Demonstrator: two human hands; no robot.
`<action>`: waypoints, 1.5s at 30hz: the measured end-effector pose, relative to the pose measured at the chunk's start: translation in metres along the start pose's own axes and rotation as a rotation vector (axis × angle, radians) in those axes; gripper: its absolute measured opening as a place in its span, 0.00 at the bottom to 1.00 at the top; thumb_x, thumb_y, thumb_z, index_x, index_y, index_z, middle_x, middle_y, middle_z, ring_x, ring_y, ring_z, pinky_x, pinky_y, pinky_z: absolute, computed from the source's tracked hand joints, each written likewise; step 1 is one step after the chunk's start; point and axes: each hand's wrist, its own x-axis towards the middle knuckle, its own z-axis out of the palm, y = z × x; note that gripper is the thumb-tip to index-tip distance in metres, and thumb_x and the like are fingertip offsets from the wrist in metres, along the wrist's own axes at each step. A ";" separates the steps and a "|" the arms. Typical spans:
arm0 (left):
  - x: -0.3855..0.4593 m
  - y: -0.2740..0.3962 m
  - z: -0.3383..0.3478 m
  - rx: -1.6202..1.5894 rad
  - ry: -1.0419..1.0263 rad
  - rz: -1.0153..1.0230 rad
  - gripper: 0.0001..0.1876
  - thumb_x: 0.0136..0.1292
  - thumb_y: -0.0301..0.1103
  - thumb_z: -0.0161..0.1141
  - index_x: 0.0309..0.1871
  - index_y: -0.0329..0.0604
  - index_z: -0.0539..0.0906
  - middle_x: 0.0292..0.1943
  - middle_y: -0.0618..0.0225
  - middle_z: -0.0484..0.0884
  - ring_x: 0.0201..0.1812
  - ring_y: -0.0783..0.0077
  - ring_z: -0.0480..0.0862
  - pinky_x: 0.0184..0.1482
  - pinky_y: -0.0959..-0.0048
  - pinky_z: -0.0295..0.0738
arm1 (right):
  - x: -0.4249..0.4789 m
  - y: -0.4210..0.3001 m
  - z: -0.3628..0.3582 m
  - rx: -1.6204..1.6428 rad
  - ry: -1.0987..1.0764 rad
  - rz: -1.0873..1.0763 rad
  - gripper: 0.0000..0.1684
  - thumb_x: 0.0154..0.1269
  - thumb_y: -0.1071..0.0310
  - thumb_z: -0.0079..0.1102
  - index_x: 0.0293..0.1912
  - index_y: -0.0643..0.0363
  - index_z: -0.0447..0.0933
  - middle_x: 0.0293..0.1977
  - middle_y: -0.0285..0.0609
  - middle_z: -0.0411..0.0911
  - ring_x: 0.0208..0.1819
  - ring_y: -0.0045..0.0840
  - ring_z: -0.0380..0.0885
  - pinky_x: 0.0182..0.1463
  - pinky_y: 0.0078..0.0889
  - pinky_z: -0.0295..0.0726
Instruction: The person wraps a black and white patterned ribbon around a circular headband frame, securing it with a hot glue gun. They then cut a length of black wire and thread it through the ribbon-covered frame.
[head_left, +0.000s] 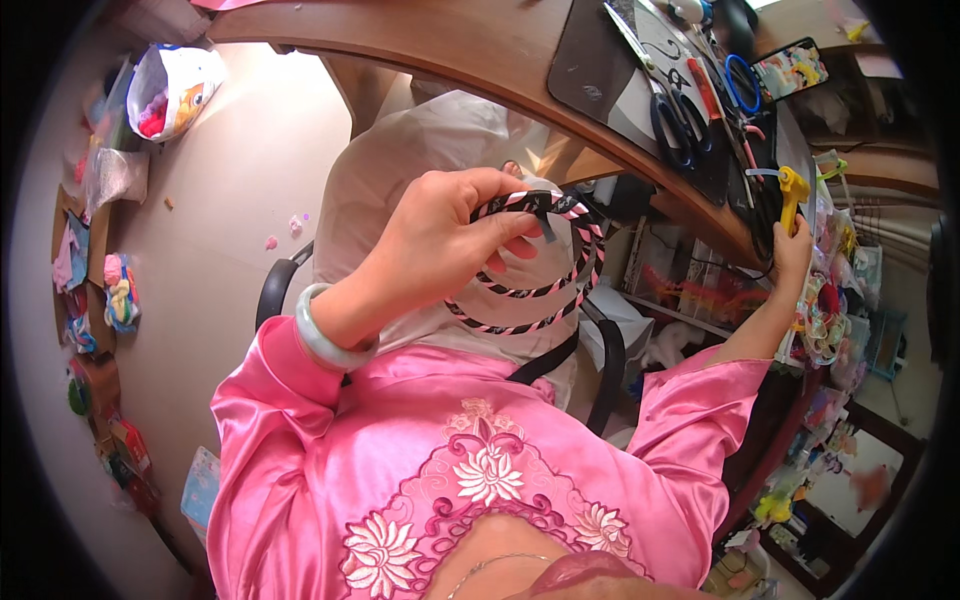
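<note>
My left hand (442, 225) grips a coil wrapped in black and pink ribbon (540, 325) above my lap, thumb and fingers pinching its upper part. Its loops hang to the right of the hand. By the thumb, a short dark ribbon end (547, 229) sticks out. Out at the right edge of the desk, my right hand (793, 244) is closed around a yellow hot glue gun (793, 187). A pale glue stick (762, 172) shows at the gun's left side. The fingers of my right hand are partly hidden.
On the wooden desk (420, 37) lie dark-handled scissors (679, 124), a red-handled tool (703, 88), a blue ring (742, 82) and a phone (792, 69). Chair armrests (276, 291) flank me. A white bag (176, 94) stands on the floor at left. Craft supplies (825, 315) hang at right.
</note>
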 end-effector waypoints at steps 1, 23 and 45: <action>-0.001 0.001 0.000 0.001 -0.005 0.001 0.11 0.64 0.27 0.55 0.46 0.30 0.78 0.33 0.66 0.83 0.33 0.79 0.83 0.29 0.83 0.78 | 0.001 -0.016 -0.005 -0.058 -0.028 0.036 0.30 0.51 0.62 0.55 0.54 0.65 0.69 0.47 0.59 0.75 0.50 0.47 0.74 0.54 0.39 0.71; 0.001 -0.002 0.004 0.083 -0.031 -0.079 0.11 0.62 0.26 0.57 0.46 0.30 0.78 0.31 0.66 0.83 0.32 0.81 0.83 0.29 0.83 0.77 | -0.170 -0.220 -0.061 1.063 -0.361 -0.711 0.13 0.56 0.67 0.64 0.37 0.66 0.75 0.34 0.47 0.78 0.35 0.33 0.79 0.38 0.26 0.76; -0.004 0.001 -0.001 0.096 -0.037 -0.066 0.11 0.63 0.25 0.56 0.47 0.30 0.78 0.32 0.65 0.84 0.32 0.81 0.83 0.29 0.84 0.78 | -0.168 -0.233 -0.046 1.004 -0.449 -0.834 0.14 0.52 0.62 0.65 0.36 0.60 0.77 0.29 0.42 0.78 0.32 0.31 0.80 0.35 0.23 0.77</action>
